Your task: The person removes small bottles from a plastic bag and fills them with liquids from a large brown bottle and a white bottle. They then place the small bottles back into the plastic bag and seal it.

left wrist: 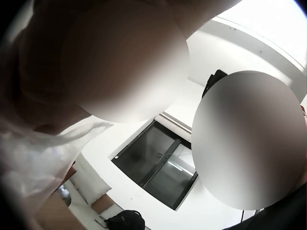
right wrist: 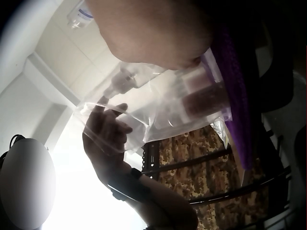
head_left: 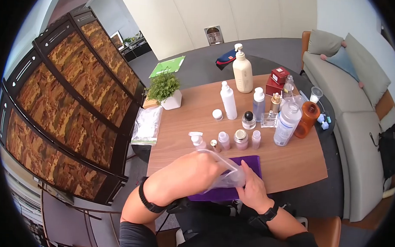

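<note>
A clear plastic bag (head_left: 232,177) is held over a purple cloth (head_left: 258,165) at the table's front. My right hand (head_left: 252,191) grips its side, thumb on the plastic. My left hand (head_left: 200,169) is at the bag's mouth, the plastic rim passing across it. In the right wrist view, the left hand (right wrist: 108,129) shows through the plastic (right wrist: 163,112), fingers spread and loosely bent, nothing between them. A pump top (right wrist: 125,81) and pinkish bottle shapes (right wrist: 206,101) also show through it. Just beyond the hands stand a pump bottle (head_left: 197,142) and several small pink bottles (head_left: 224,141).
Farther back stand a tall cream pump bottle (head_left: 242,73), a white spray bottle (head_left: 228,100), a large clear bottle (head_left: 288,124), an orange bottle (head_left: 307,121) and red boxes (head_left: 277,80). At left are a potted plant (head_left: 164,89) and another plastic bag (head_left: 146,125).
</note>
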Available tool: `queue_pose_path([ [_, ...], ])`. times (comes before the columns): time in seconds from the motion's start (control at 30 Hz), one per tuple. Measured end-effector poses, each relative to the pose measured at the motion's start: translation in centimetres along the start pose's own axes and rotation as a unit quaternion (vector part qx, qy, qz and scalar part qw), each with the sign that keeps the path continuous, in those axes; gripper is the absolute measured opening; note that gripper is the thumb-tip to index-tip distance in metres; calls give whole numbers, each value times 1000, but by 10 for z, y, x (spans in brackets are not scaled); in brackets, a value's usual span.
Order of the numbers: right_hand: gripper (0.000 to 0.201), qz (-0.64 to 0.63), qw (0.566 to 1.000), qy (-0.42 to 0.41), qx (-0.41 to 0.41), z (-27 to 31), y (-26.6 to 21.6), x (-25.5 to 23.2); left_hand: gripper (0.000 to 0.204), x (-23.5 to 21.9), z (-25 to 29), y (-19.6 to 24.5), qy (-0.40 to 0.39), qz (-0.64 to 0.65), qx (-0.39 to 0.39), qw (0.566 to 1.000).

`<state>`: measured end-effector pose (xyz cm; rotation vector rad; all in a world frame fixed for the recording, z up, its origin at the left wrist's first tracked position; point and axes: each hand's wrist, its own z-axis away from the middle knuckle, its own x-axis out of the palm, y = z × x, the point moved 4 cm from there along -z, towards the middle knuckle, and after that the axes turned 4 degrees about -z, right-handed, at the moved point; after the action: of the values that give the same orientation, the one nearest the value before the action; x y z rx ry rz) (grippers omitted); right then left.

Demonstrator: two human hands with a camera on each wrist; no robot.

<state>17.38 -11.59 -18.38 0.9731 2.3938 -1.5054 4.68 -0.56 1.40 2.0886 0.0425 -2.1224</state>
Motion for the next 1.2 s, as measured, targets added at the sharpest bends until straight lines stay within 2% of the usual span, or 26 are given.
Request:
queue_pose_path([
  [0.03,84,2,1000,2,0,1,1,1,22,4,-5,1,1,-1,3,1000],
  [0.1,87,10,1000,24,-9,3,3,4,16,20,-15,5,-84,-121,11,989],
  [0.13,87,11,1000,25,-10,3,2,2,16,29,-18,3,-83,-122,11,989],
  [0.23,82,9,1000,8,-6,1,-1,1,15,53,-23,0,-51,-87,35,994],
  [0.3,81,13,1000,18,-5,2,0,2,17,56,-22,1,0,-88,40,995],
  [0.43,81,17,1000,16,-10,3,4,5,16,15,-4,3,18,-87,31,996],
  [0.5,80,23,1000,7,-5,3,6,5,17,-29,20,5,122,-9,-57,991],
  [0.57,78,24,1000,9,-11,4,8,6,13,-66,50,9,233,12,-122,965],
  [0.63,77,27,999,9,-21,4,10,6,19,-86,90,-4,321,15,-201,925],
  [0.7,67,18,999,13,-26,3,11,6,21,-98,118,-16,417,88,-304,852],
  [0.73,67,18,999,10,-30,4,11,7,21,-101,128,-25,431,93,-315,840],
  [0.83,58,15,999,11,-29,4,10,7,16,-82,135,-59,411,52,-351,840],
  [0.87,56,8,1000,11,-24,3,7,5,15,-73,130,-67,384,1,-337,860],
  [0.9,53,2,1000,11,-19,2,6,5,15,-60,123,-76,342,22,-343,875],
  [0.93,53,3,1000,10,-21,1,5,5,18,-46,114,-85,289,-24,-319,902],
  [1.03,54,2,999,24,-34,1,2,4,18,8,94,-113,210,-13,-298,931],
  [1.2,52,9,999,22,-28,2,4,4,19,55,68,-127,144,-1,-251,957],
])
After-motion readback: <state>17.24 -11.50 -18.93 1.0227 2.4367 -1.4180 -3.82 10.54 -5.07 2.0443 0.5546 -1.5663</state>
